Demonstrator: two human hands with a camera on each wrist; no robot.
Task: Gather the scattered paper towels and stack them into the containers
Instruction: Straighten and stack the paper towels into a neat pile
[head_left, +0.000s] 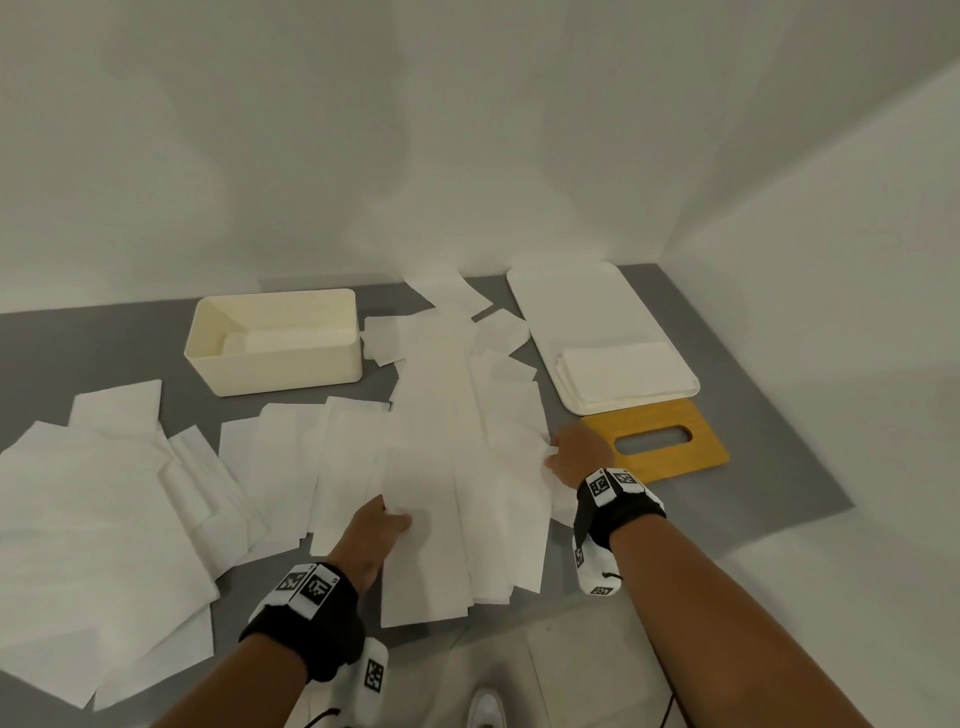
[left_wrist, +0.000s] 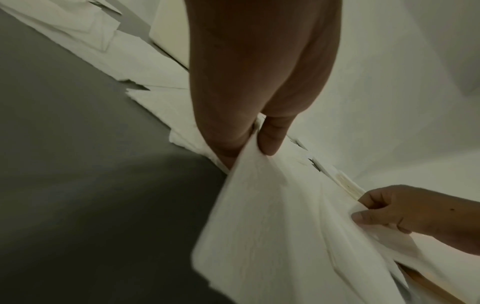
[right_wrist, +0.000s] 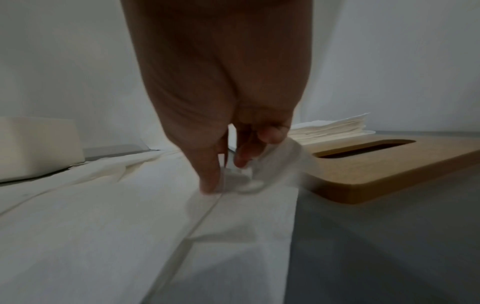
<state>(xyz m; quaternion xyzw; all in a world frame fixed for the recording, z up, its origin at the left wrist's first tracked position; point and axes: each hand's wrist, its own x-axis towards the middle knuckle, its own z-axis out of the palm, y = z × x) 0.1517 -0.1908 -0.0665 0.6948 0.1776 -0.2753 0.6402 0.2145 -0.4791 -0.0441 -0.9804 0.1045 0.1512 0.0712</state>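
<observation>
**Both hands on the paper pile**

We see the left hand (head_left: 375, 525) pinching a paper towel (head_left: 441, 545) at 6 o'clock; the right hand (head_left: 574, 452) – its grip closed on a towel edge – sits at 3. The cream box (head_left: 275, 374) lies at 11, the white tray (head_left: 530, 291) at 1 – both on the desk (head_left: 779, 426).

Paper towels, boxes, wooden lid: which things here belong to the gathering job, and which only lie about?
Belong to the job:
- scattered paper towels, pinched by left hand and right hand
- cream box
- white tray holding a stack

Just lying about:
- wooden slotted lid
- grey mat
</observation>
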